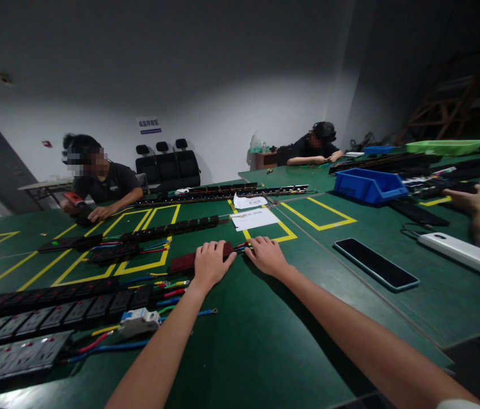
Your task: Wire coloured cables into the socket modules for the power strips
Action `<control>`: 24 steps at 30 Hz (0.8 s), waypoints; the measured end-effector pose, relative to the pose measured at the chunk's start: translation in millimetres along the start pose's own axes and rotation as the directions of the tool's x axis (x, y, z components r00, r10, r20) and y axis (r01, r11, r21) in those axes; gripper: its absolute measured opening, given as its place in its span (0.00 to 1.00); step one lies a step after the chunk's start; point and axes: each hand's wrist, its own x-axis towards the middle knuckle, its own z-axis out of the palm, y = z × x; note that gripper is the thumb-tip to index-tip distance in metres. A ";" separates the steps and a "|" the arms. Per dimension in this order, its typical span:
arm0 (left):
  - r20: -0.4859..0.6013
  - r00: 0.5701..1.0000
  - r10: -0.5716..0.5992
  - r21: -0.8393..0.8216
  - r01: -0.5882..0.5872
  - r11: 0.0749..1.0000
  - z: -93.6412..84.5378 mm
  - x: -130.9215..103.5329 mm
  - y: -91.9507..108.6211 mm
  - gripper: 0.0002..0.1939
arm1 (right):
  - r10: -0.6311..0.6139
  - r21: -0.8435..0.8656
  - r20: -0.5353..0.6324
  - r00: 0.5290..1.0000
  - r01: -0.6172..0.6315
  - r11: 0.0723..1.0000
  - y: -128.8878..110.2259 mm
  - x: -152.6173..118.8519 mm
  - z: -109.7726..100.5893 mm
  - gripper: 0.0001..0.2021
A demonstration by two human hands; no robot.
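Note:
My left hand (211, 264) lies over the right part of a dark red block (182, 262), its fingers curled across the top and the thumb along the near side. Short coloured wires (240, 247) come out of the block's right end. Those wires run to my right hand (266, 255), whose closed fingers are on their ends; the fingertips partly hide them. Just beyond both hands lies a white paper sheet with writing (255, 220). To the left of the block, a black module (114, 251) rests with loose coloured wires at its end.
Several black socket strips (18, 324) with wires and a grey circuit breaker (140, 322) lie at left. A phone (376, 264), a white device (467, 255) and a blue bin (367, 186) are at right. Two people work across the table; another person's hands (472, 201) show at right.

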 end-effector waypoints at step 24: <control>-0.028 1.000 0.010 0.027 -0.009 1.000 5.1 -0.4 -2.2 0.27 | -0.123 0.039 0.033 0.992 0.122 0.992 0.7 0.2 -2.0 0.24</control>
